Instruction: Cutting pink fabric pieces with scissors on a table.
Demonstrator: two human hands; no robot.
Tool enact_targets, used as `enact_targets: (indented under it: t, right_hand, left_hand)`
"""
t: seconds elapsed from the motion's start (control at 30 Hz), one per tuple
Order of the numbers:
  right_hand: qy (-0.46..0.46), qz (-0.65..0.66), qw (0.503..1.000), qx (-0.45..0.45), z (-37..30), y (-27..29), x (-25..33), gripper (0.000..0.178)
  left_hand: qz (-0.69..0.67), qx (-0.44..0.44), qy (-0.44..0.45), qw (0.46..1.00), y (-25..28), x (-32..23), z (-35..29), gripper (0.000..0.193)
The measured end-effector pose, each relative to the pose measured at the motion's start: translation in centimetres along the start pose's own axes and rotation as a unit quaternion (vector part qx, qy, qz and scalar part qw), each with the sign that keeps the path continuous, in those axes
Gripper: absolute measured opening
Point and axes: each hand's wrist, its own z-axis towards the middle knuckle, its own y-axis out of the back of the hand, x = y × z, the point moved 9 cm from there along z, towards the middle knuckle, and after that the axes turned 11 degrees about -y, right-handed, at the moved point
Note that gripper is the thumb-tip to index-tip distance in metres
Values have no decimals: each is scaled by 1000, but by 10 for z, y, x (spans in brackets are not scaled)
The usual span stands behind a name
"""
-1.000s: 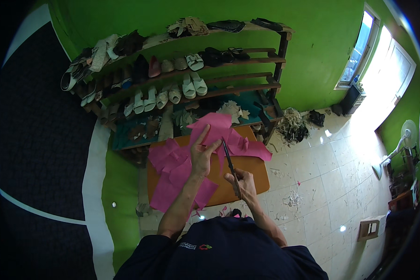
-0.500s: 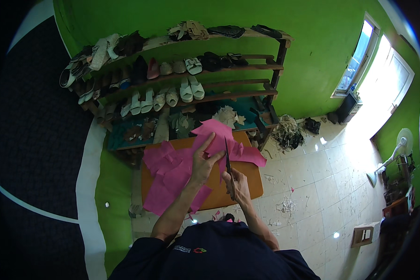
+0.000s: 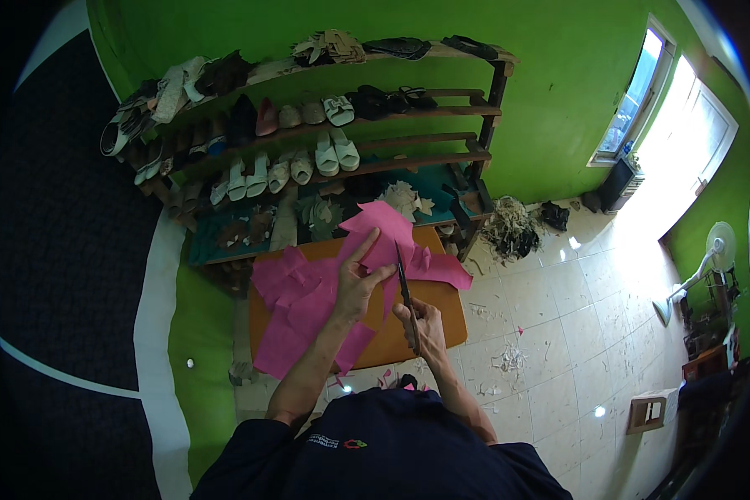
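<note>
My left hand (image 3: 357,287) grips a pink sheet (image 3: 378,222) with a jagged upper edge, its index finger stretched along the surface and its thumb toward the blades. My right hand (image 3: 426,327) is closed round the handles of dark scissors (image 3: 403,285), whose blades point away from me at the right side of that sheet. Whether the blades are parted is too small to tell. Below my hands, more pink pieces (image 3: 296,321) lie spread over an orange-brown table (image 3: 446,321), one strip reaching past its right edge.
Behind the table stands a wooden rack (image 3: 493,108) with rows of sandals (image 3: 337,152) and stacked cut pieces (image 3: 329,48). A heap of scraps (image 3: 512,229) lies on the tiled floor (image 3: 550,292), which has offcuts strewn about. A white fan (image 3: 717,246) stands at the right.
The whole view has shifted slightly. My left hand still holds the pink sheet and my right hand the scissors, with the blades still at the sheet's right side.
</note>
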Motion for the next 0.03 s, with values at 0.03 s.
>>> enact_targets:
  t: [0.03]
  right_hand:
    - [2,-7,1000,-4,2,1,-3,66]
  left_hand:
    - [1,2,-2,1000,0,0,0,69]
